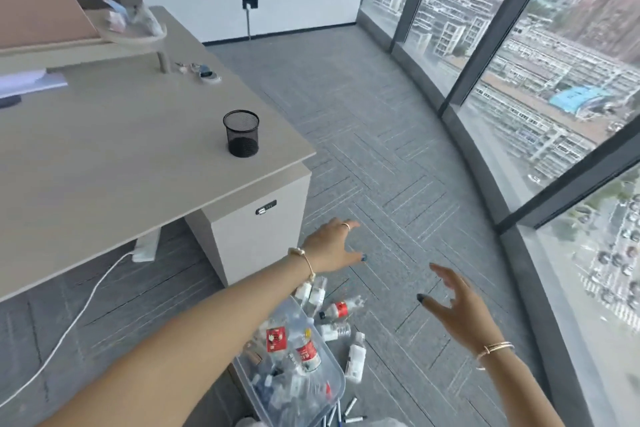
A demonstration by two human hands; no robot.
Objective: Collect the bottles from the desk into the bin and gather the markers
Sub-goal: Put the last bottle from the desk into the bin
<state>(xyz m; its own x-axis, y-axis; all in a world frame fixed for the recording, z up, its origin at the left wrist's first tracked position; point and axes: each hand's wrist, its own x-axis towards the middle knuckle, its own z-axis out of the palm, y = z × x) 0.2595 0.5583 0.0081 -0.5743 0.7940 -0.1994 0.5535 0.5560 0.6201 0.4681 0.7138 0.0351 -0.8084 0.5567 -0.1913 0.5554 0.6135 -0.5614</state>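
Note:
A clear plastic bin (335, 378) stands on the carpet below me, filled with several bottles with red labels (306, 354). More bottles lie on the floor beside it: a red-labelled one (339, 310), a clear one (334, 331) and a white one (356, 357). Several markers (349, 407) lie on the floor by the bin's near corner. My left hand (332, 244) is stretched out above the bin, fingers apart, holding nothing. My right hand (457, 305) hovers to the right of the bottles, also spread and empty. A black mesh pen cup (241, 133) stands on the desk (104, 149).
The desk's pedestal cabinet (256, 218) stands just left of the bin. A white cable (69, 322) runs across the floor under the desk. A small round shelf with clutter (133, 29) sits at the desk's far end. Floor-to-ceiling windows (519, 80) curve along the right.

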